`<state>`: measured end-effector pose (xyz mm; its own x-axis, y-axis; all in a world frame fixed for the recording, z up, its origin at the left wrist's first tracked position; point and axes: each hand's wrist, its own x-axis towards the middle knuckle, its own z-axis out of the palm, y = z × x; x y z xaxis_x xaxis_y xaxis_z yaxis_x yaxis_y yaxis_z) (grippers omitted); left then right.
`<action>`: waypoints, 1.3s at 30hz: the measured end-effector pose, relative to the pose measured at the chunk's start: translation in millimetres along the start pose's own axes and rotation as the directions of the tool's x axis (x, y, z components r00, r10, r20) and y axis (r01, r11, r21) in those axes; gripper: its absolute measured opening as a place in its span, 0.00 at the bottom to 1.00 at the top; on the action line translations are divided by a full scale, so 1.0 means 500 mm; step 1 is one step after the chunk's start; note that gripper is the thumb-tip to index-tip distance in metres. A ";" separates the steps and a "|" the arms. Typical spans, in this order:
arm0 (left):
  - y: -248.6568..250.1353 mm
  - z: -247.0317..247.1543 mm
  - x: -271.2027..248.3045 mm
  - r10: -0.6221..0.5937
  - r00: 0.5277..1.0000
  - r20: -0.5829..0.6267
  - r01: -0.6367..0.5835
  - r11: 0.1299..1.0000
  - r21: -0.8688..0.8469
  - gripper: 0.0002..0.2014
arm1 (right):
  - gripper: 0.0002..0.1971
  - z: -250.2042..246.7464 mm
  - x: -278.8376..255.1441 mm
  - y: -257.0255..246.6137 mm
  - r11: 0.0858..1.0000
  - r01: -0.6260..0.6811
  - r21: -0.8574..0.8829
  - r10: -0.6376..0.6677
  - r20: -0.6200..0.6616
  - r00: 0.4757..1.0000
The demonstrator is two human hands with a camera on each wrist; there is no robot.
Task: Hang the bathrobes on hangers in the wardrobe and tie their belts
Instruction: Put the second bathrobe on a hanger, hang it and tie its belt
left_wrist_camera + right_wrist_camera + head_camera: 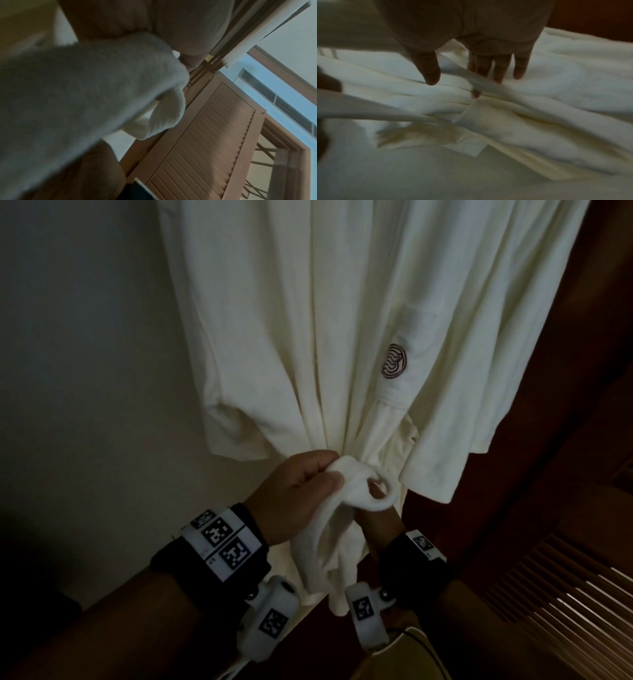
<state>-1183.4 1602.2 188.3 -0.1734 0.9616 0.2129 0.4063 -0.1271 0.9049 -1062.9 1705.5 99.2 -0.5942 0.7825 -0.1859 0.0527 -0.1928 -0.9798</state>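
A white bathrobe (342,320) with a dark round emblem (394,361) hangs in front of me, gathered at the waist. Its white belt (356,491) forms a loop there, and the ends hang down between my wrists. My left hand (298,491) grips the belt, thumb pressed on the fold; in the left wrist view the belt (85,88) fills the frame below my curled fingers (120,17). My right hand (380,518) sits under the loop, mostly hidden, one fingertip showing through it. In the right wrist view its fingers (501,65) are straight, and a belt strand (481,81) crosses them over the robe (565,81).
A pale wall (85,337) lies behind the robe on the left. Dark wood (565,371) flanks it on the right, with a louvred wardrobe door (565,594) low at the right, close to my right wrist. The left wrist view shows that door (205,135) and a ceiling vent (274,97).
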 end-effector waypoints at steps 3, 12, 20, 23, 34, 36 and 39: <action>0.001 -0.021 0.023 0.162 0.981 -0.111 -0.127 0.954 0.271 0.24 | 0.08 0.010 0.005 -0.038 0.989 0.053 0.138 -0.060 0.050 0.997; -0.049 -0.080 0.099 -0.186 0.881 -0.434 0.235 0.970 0.061 0.08 | 0.24 -0.036 0.022 -0.177 0.963 0.167 -0.211 -0.124 0.203 0.971; -0.087 -0.076 0.095 0.190 0.974 -0.123 -0.078 0.791 0.607 0.27 | 0.24 -0.063 0.065 -0.199 0.948 0.159 -0.276 -0.146 0.069 0.987; -0.160 -0.161 0.121 -0.066 0.998 0.015 0.015 0.442 0.897 0.31 | 0.18 -0.147 0.116 -0.175 0.913 0.044 -0.404 -0.122 -0.169 0.978; -0.334 -0.265 0.204 -0.325 0.885 -0.333 0.413 0.221 0.884 0.15 | 0.20 -0.177 0.154 -0.121 0.627 -0.067 -0.776 -0.043 -0.121 0.992; -0.266 -0.260 0.239 -0.085 0.926 -0.368 0.373 0.359 0.855 0.14 | 0.17 -0.166 0.154 -0.172 0.522 0.070 -0.850 -0.228 -0.061 0.972; -0.115 -0.291 0.299 0.245 0.866 -0.436 0.238 0.564 0.791 0.09 | 0.14 -0.144 0.136 -0.309 0.520 0.336 -0.785 -0.622 -0.079 0.779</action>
<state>-1363.3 1717.9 221.9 -0.4418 0.6955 0.5667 0.8971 0.3501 0.2696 -1053.6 1831.1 232.5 -0.4322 0.7763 0.4588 0.4581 0.6273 -0.6298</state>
